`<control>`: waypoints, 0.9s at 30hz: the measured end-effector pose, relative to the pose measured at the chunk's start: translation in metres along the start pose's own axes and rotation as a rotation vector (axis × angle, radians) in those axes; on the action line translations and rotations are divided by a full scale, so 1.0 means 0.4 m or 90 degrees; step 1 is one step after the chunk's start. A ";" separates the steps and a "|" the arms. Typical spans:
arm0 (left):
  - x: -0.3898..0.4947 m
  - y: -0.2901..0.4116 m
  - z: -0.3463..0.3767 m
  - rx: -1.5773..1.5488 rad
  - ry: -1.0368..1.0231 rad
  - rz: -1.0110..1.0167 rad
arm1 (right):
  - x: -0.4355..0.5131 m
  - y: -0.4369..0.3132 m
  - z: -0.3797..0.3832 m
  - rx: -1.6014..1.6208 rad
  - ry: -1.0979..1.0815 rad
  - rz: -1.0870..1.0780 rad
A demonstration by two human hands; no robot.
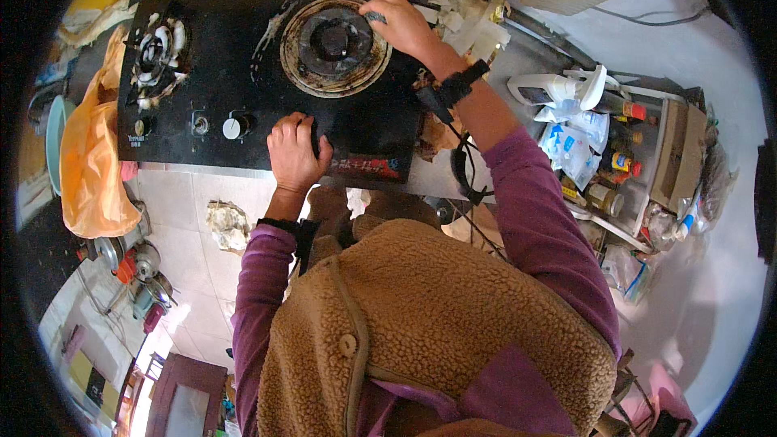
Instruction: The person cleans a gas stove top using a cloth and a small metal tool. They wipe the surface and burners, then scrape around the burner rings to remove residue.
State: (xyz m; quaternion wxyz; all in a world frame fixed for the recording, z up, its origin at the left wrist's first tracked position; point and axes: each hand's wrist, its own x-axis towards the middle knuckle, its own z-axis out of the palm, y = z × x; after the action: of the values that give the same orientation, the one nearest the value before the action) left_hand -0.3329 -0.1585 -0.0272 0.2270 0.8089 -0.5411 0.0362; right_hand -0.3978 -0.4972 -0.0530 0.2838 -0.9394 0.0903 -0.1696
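A black gas cooktop (pixel 243 115) lies before me, with a large round burner (pixel 335 45) ringed by a stained metal tray. My right hand (pixel 400 24) is at the upper right edge of that ring, its fingers closed on a small dark grey scrubbing pad (pixel 375 17). My left hand (pixel 298 152) rests on the cooktop's front edge, fingers bent over a dark shape that looks like a control knob; its grip cannot be made out. To its left is a white-faced knob (pixel 232 128). A smaller burner (pixel 159 51) with whitish residue sits at the far left.
An orange plastic bag (pixel 97 176) hangs at the left beside a green basin (pixel 54 142). Crumpled paper or foil (pixel 464 21) lies right of the cooktop. Farther right, a rack (pixel 652 164) holds bottles, jars and plastic packets (pixel 573 145). Black cables (pixel 466 164) hang near my right forearm.
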 end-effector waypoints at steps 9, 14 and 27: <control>0.004 0.001 -0.004 -0.007 0.006 -0.007 | 0.018 0.032 0.002 0.037 0.006 -0.070; 0.003 0.002 -0.002 -0.018 0.013 -0.014 | 0.012 0.032 -0.001 -0.007 -0.133 0.049; 0.003 0.002 0.001 0.001 0.000 -0.014 | -0.018 0.010 0.025 0.021 -0.026 0.093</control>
State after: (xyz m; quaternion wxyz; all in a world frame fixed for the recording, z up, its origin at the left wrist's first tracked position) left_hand -0.3331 -0.1601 -0.0270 0.2270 0.8149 -0.5322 0.0341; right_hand -0.4011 -0.4934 -0.0651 0.3128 -0.9288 0.1496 -0.1305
